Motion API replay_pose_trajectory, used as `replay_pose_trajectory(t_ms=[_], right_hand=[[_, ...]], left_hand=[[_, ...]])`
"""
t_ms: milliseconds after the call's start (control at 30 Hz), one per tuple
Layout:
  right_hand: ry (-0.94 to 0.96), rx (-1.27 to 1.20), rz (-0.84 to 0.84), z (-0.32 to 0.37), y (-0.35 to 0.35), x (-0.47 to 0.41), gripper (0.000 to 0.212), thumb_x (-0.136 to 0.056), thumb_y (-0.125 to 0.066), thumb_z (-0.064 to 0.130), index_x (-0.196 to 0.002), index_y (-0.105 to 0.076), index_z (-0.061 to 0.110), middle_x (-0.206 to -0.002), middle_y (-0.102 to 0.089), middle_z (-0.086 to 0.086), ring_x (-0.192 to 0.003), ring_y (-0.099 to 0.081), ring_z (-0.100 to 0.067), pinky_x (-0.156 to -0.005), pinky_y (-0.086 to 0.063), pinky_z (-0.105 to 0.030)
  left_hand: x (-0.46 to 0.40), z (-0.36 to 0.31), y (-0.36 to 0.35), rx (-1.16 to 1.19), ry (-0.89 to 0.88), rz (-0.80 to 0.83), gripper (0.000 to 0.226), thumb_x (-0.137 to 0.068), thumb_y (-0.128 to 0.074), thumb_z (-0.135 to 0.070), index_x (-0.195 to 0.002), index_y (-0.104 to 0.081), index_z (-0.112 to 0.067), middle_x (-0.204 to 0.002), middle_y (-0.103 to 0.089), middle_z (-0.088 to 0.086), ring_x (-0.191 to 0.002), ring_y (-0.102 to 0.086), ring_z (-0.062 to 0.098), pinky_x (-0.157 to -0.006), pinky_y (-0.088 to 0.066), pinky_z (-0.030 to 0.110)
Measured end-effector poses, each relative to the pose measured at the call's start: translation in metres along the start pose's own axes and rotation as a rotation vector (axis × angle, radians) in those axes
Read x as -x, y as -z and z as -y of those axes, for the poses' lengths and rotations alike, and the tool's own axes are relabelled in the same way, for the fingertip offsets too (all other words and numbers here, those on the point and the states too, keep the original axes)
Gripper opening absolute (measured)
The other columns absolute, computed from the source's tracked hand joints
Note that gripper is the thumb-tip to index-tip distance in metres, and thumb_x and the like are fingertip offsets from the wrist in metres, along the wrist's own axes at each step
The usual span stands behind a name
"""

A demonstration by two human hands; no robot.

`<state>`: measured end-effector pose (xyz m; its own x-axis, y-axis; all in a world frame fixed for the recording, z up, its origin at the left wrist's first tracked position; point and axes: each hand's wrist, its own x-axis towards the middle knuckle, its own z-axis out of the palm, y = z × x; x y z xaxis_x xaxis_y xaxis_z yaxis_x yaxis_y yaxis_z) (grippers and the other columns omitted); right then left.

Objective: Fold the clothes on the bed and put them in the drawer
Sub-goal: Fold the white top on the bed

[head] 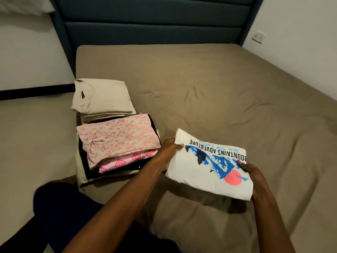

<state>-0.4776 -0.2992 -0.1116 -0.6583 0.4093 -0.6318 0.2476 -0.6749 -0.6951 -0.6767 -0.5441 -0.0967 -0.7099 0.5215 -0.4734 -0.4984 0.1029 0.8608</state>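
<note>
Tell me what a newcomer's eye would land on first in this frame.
First, the folded white T-shirt with a blue mountain print, held above the tan bedsheet between the left hand and right hand. Next, the stack of folded clothes topped by pink floral fabric at the bed's left edge, with folded beige cloth behind it.

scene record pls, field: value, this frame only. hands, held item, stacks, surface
left_hand: left hand grips the near-left edge of the folded white T-shirt
right_hand: right hand grips its right edge
held_item: white T-shirt, folded, mountain print up, lifted just above the bed
near_stack: pink floral garment on top, pink patterned and dark pieces under it
far_stack: folded beige clothes, behind near stack
drawer: not in view
</note>
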Motion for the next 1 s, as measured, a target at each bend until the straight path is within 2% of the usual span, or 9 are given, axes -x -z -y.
replay_pose_trajectory(t_ms=[167, 267, 400, 567, 633, 800, 867, 933, 1000], right_hand=[[-0.007, -0.036, 0.125, 0.027, -0.077, -0.021, 0.051, -0.100, -0.054, 0.029, -0.146, -0.054, 0.008, -0.143, -0.060, -0.021, -0.129, -0.057, -0.042, -0.114, -0.038, -0.061], [-0.019, -0.019, 0.249, 0.037, -0.136, -0.045, 0.049, -0.101, -0.051, 0.030, -0.145, -0.054, 0.008, -0.144, -0.059, -0.021, -0.126, -0.059, -0.042, -0.112, -0.041, -0.059], [0.014, 0.083, 0.385, 0.040, -0.238, -0.092, 0.046, -0.099, -0.051, 0.019, -0.140, -0.055, -0.002, -0.137, -0.062, -0.028, -0.115, -0.065, -0.045, -0.100, -0.052, -0.061], [0.064, 0.199, 0.495, 0.029, -0.363, -0.162, 0.050, -0.093, -0.059, 0.010, -0.139, -0.053, -0.008, -0.133, -0.061, -0.035, -0.118, -0.062, -0.053, -0.099, -0.051, -0.065], [0.089, 0.207, 0.480, 0.022, -0.412, -0.187, 0.047, -0.090, -0.061, 0.007, -0.135, -0.056, -0.008, -0.129, -0.062, -0.036, -0.113, -0.064, -0.054, -0.098, -0.050, -0.068], [0.053, 0.230, 0.479, -0.007, -0.489, -0.258, 0.050, -0.084, -0.070, 0.015, -0.129, -0.061, -0.006, -0.123, -0.066, -0.035, -0.115, -0.062, -0.057, -0.100, -0.044, -0.075], [0.048, 0.316, 0.420, -0.019, -0.506, -0.277, 0.044, -0.080, -0.074, 0.019, -0.116, -0.068, -0.006, -0.118, -0.067, -0.037, -0.104, -0.068, -0.051, -0.096, -0.051, -0.069], [0.111, 0.399, 0.349, -0.020, -0.514, -0.281, 0.021, -0.088, -0.072, 0.014, -0.100, -0.070, -0.003, -0.111, -0.070, -0.036, -0.083, -0.072, -0.037, -0.078, -0.060, -0.048], [0.148, 0.400, 0.369, -0.015, -0.519, -0.284, 0.010, -0.098, -0.061, 0.004, -0.100, -0.070, -0.001, -0.103, -0.074, -0.028, -0.076, -0.074, -0.034, -0.070, -0.062, -0.042]], left_hand=[[0.003, -0.059, 0.055, 0.115, -0.094, -0.076, 0.020, -0.096, -0.060, -0.003, -0.114, -0.069, -0.001, -0.104, -0.077, 0.018, -0.084, -0.075, 0.033, -0.074, -0.061, 0.035], [0.001, -0.084, 0.098, 0.121, -0.197, -0.205, 0.021, -0.097, -0.058, -0.002, -0.115, -0.069, 0.001, -0.106, -0.076, 0.020, -0.084, -0.073, 0.032, -0.082, -0.058, 0.041], [-0.001, -0.114, 0.178, 0.124, -0.248, -0.364, 0.023, -0.099, -0.056, -0.003, -0.118, -0.066, 0.003, -0.111, -0.073, 0.023, -0.091, -0.071, 0.036, -0.076, -0.059, 0.038], [-0.024, -0.138, 0.280, 0.161, -0.275, -0.528, 0.026, -0.101, -0.054, -0.004, -0.124, -0.064, 0.005, -0.115, -0.071, 0.024, -0.089, -0.073, 0.033, -0.075, -0.062, 0.036], [-0.038, -0.151, 0.318, 0.159, -0.272, -0.551, 0.024, -0.103, -0.052, -0.005, -0.122, -0.064, 0.003, -0.112, -0.072, 0.022, -0.080, -0.075, 0.026, -0.066, -0.062, 0.032], [-0.095, -0.181, 0.405, 0.070, -0.236, -0.607, 0.025, -0.104, -0.054, -0.011, -0.121, -0.064, 0.004, -0.118, -0.071, 0.026, -0.079, -0.074, 0.028, -0.072, -0.060, 0.035], [-0.119, -0.186, 0.427, 0.001, -0.184, -0.637, 0.027, -0.103, -0.056, -0.012, -0.118, -0.065, 0.009, -0.115, -0.071, 0.028, -0.073, -0.075, 0.026, -0.068, -0.061, 0.034], [-0.133, -0.183, 0.436, -0.058, -0.168, -0.648, 0.027, -0.103, -0.056, -0.013, -0.114, -0.066, 0.010, -0.112, -0.071, 0.029, -0.080, -0.074, 0.033, -0.079, -0.061, 0.044], [-0.140, -0.187, 0.440, -0.099, -0.216, -0.672, 0.023, -0.103, -0.055, -0.013, -0.111, -0.067, 0.006, -0.107, -0.074, 0.026, -0.090, -0.073, 0.038, -0.088, -0.057, 0.051]])
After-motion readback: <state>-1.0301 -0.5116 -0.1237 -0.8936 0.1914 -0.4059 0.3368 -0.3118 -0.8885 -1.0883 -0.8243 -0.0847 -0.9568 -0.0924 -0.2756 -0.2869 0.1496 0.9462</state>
